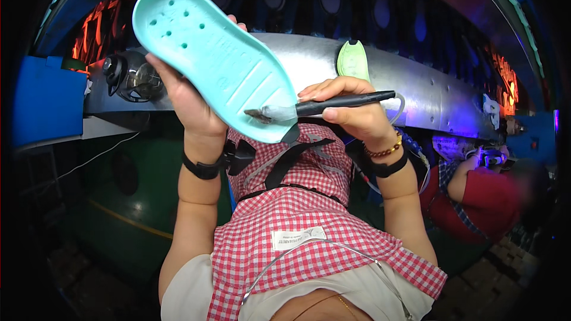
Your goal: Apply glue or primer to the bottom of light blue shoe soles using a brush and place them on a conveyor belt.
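Note:
A turquoise shoe sole (238, 74), with several small holes at its far end and ridges across its middle, is tilted up in front of me. My left hand (193, 104) grips it from beneath and along the left edge, some fingertips showing past the far edge. Between the thumb and fingers of my right hand (364, 122) is a brush (342, 103) with a black handle and a cable. Its dark bristles touch the sole's upper face near the heel. A small black piece (290, 133) shows at the heel's edge.
Behind the sole runs a metal ledge (416, 92), where a light green sole (353, 60) lies. A glass jar with a black top (135, 77) stands at the left. Rows of soles pass behind, with orange-lit areas at both sides. At right sits a co-worker in red (491, 202).

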Demonstrator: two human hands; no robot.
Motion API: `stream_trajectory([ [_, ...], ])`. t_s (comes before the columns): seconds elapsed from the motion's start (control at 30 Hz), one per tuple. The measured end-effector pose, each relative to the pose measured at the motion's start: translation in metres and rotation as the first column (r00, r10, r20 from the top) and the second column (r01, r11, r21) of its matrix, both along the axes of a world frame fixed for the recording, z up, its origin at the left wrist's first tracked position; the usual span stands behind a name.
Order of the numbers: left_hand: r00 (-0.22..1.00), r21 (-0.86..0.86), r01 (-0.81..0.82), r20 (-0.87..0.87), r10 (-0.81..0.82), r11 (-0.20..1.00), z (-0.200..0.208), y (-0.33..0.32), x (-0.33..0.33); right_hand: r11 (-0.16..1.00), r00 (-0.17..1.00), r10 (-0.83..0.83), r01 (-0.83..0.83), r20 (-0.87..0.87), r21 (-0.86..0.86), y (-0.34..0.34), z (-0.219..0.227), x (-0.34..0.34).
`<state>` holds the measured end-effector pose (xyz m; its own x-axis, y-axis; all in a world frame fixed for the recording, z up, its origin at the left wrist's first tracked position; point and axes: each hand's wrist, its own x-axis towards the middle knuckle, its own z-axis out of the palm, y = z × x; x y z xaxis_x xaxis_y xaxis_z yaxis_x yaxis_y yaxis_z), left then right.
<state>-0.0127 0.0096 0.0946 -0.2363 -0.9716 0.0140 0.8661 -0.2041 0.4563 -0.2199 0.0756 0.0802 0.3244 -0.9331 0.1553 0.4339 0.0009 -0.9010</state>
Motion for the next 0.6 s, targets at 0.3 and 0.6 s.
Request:
stream_trajectory([
  [0.3, 0.963, -0.062, 0.214, -0.154, -0.221, 0.975, -0.022, 0.026, -0.015, 0.993, 0.976, -0.083, 0.063, -0.200, -0.104, 0.017, 0.011, 0.025],
  [0.6, 0.935, -0.064, 0.285, -0.203, -0.292, 0.957, -0.022, 0.017, -0.010, 0.994, 0.972, 0.004, -0.029, -0.237, -0.102, 0.002, 0.031, 0.016],
])
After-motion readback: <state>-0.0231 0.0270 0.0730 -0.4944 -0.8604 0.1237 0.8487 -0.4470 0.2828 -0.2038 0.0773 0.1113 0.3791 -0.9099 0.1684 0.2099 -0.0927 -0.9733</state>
